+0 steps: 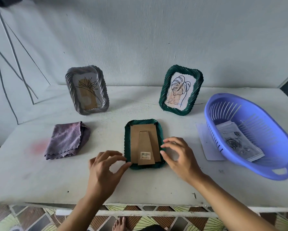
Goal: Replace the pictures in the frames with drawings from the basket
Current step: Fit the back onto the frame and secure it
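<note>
From the head view, we see a dark green twisted-rim picture frame lying face down near the front middle of the white table, its cardboard back up. Our left hand pinches its near left corner. Our right hand hovers loosely curled at its right edge, holding nothing. Pencil rose drawings lie in the blue oval plastic basket to the right. Behind stand a grey twisted frame and a second green frame.
</note>
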